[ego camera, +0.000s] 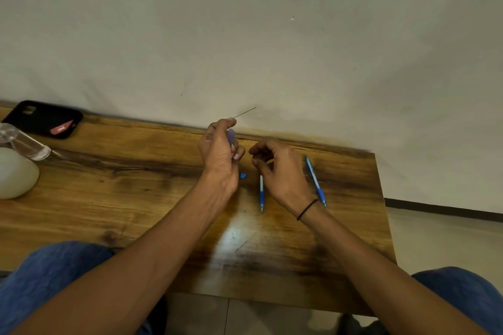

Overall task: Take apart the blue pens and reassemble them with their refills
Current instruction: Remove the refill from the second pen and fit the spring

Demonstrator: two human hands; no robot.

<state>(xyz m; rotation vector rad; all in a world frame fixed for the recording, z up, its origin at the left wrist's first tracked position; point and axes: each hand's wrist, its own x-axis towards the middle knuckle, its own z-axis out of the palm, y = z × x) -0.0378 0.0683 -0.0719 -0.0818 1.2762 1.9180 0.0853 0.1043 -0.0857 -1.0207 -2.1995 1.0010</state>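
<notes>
Two blue pens [261, 193] [315, 181], one phone [43, 118], one small blue cap [243, 176].

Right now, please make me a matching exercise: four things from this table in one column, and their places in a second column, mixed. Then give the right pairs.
Things:
1. phone
2. blue cap
3. refill
4. whole pen

Places:
A. pinched in the left hand, pointing up toward the wall
B. lying on the table right of the right hand
C. at the far left corner of the table
D. on the table between the two hands

Pairs: 1-C, 2-D, 3-A, 4-B
</notes>
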